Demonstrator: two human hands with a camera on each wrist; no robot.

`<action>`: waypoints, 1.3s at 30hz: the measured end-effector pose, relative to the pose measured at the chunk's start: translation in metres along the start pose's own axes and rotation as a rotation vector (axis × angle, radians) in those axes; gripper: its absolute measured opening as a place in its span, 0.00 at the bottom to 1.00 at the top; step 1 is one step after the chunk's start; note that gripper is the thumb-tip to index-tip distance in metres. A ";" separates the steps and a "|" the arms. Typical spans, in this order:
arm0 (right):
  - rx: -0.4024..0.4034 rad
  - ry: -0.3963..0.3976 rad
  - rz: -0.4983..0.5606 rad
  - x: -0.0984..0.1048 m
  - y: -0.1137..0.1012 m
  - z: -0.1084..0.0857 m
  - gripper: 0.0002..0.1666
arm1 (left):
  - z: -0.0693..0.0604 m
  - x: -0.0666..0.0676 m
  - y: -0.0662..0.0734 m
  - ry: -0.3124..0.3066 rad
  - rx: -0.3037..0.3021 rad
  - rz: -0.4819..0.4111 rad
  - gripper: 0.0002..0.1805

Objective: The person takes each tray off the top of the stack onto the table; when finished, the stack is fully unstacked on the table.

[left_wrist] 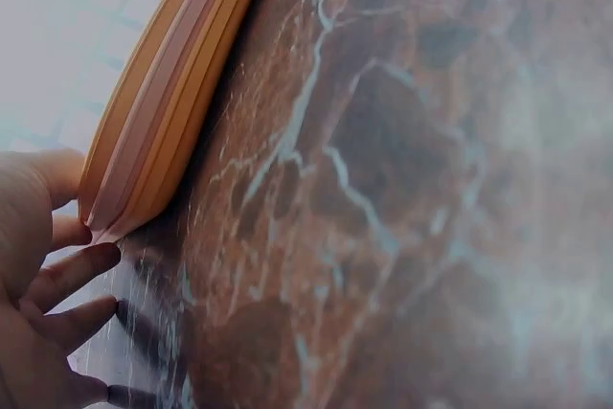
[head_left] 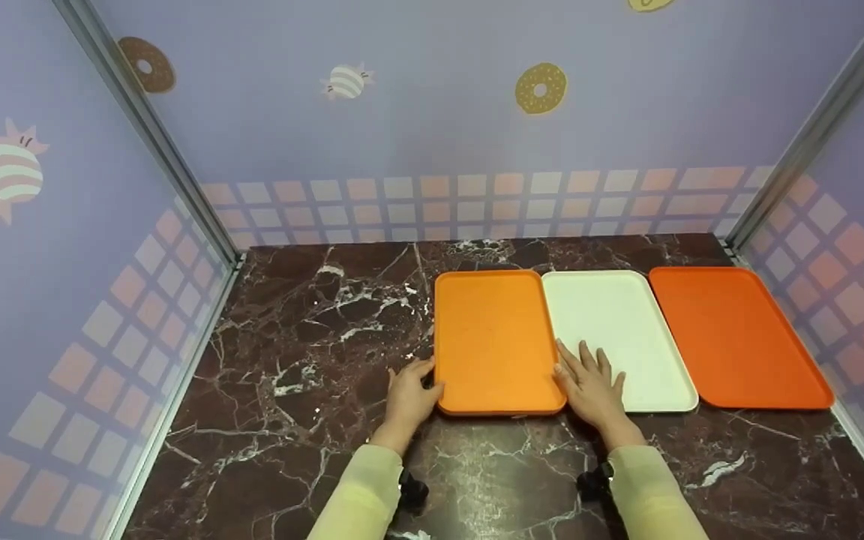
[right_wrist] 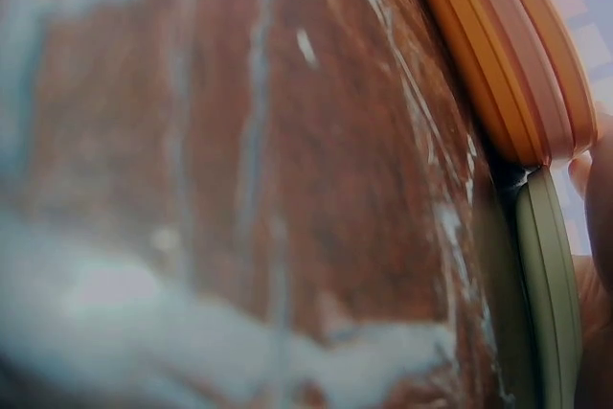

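An orange tray (head_left: 496, 341) lies flat on top of a stack. From the left wrist view, the stack's side (left_wrist: 163, 93) shows layered rims, a pinkish one between orange ones. My left hand (head_left: 409, 394) is at its near left edge, fingers spread, fingertips touching the rim. On the opposite side, my right hand (head_left: 591, 382) reaches over the white tray (head_left: 612, 307), its thumb side against the orange tray's right rim and its fingers extended. In the right wrist view the pale tray edge (right_wrist: 551, 284) sits lower than the stack, and most of that hand is cut off.
A red-orange tray (head_left: 736, 337) lies right of the white one, close to the right wall. Dark marbled tabletop (head_left: 312, 360) extends to the left and in front. Purple panels (head_left: 432, 120) with metal corner posts enclose the back and both sides.
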State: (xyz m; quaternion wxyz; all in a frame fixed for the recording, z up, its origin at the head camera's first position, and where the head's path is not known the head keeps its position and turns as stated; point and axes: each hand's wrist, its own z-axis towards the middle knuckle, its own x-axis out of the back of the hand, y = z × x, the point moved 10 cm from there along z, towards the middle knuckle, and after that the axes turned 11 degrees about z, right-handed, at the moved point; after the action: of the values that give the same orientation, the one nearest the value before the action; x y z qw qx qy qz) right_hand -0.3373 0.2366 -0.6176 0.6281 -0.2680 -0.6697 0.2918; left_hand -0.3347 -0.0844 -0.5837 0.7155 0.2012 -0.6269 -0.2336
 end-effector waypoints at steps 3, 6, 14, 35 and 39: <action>0.003 0.007 0.001 0.000 0.000 0.000 0.36 | -0.001 0.000 -0.001 0.020 0.013 -0.012 0.25; 0.008 0.012 0.000 -0.001 0.001 0.000 0.36 | -0.002 0.002 -0.002 0.044 0.022 -0.032 0.25; 0.004 -0.002 -0.015 -0.002 0.002 0.000 0.36 | -0.001 0.003 -0.006 0.074 0.049 -0.139 0.25; 0.019 -0.002 -0.047 -0.002 0.001 0.002 0.36 | 0.001 0.015 -0.034 0.077 0.230 -0.367 0.24; 0.017 -0.004 -0.050 -0.002 0.001 0.002 0.36 | -0.001 0.008 -0.043 0.022 0.287 -0.484 0.25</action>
State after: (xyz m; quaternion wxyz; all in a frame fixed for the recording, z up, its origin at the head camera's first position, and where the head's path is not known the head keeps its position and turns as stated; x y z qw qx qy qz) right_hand -0.3395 0.2361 -0.6200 0.6362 -0.2453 -0.6749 0.2820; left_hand -0.3362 -0.1239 -0.6026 0.6097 0.4467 -0.5796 -0.3046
